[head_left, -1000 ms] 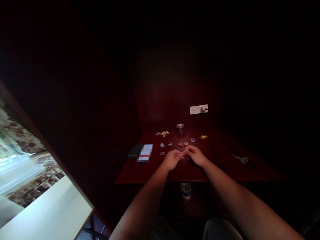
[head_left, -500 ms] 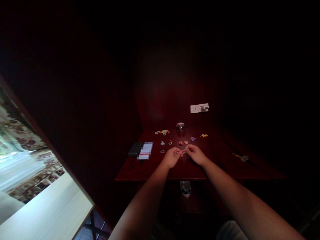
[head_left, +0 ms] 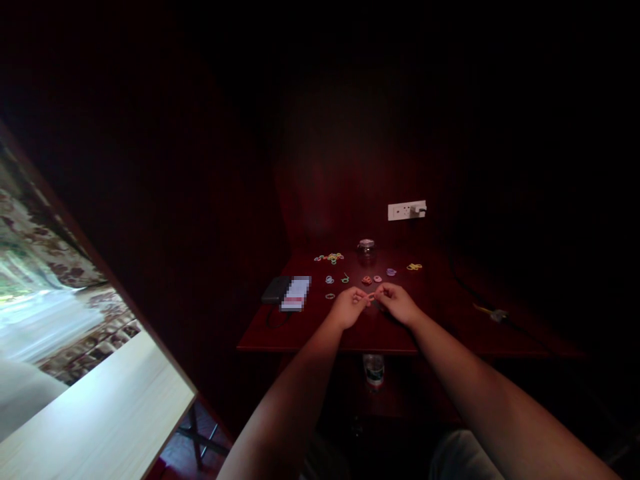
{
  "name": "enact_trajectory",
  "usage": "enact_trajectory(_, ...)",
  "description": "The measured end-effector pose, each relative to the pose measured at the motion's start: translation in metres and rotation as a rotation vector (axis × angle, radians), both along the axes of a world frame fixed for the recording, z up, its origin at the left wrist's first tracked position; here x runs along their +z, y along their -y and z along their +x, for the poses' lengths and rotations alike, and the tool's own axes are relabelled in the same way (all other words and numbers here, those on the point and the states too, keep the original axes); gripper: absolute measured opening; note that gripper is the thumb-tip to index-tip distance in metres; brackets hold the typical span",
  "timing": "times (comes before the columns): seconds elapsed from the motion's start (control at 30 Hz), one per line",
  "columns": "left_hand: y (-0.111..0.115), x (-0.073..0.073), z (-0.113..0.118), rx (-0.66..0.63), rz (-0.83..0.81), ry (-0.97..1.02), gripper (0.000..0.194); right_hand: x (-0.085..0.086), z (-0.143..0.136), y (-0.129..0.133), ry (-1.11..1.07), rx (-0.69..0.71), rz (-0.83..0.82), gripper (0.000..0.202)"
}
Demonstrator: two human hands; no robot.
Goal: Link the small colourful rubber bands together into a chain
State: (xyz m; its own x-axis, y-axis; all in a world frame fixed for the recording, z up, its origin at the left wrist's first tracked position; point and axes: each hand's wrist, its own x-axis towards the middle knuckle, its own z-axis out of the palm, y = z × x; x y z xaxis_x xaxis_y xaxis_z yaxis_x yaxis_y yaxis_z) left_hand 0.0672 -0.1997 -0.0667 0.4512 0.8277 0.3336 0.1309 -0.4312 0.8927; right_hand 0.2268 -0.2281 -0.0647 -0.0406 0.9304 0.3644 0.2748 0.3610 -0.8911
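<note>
Over the dark red table (head_left: 310, 337), my left hand (head_left: 349, 305) and my right hand (head_left: 396, 302) meet, each pinching one side of a small pinkish band (head_left: 371, 297). Just beyond them lie an orange-red bunch of bands (head_left: 367, 281) and a pink bunch (head_left: 377, 279). Purple bands (head_left: 391, 272) and yellow bands (head_left: 414, 267) are farther right. To the left are a green band (head_left: 345, 279), light blue bands (head_left: 329, 280) and a single pale band (head_left: 330, 296). A mixed-colour heap (head_left: 333, 257) sits at the back left.
A clear jar (head_left: 367, 251) stands at the back. A phone (head_left: 296, 293) and a black case (head_left: 275, 290) lie at the left. A cable with a yellow end (head_left: 497, 315) is at the right, a socket strip (head_left: 407, 211) on the wall, and a bottle (head_left: 374, 372) below the table.
The view has shifted a little, so the table and its objects appear slightly higher and farther right. Both hands still pinch the band.
</note>
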Motion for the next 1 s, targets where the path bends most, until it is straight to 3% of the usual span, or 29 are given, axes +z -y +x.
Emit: enact_trajectory(1.0, -0.0027, -0.0035, 0.0002, 0.01, 0.013, 0.009, 0.011, 0.0034, -0.0017, 0.0026, -0.031, 0.005, -0.011, 0.022)
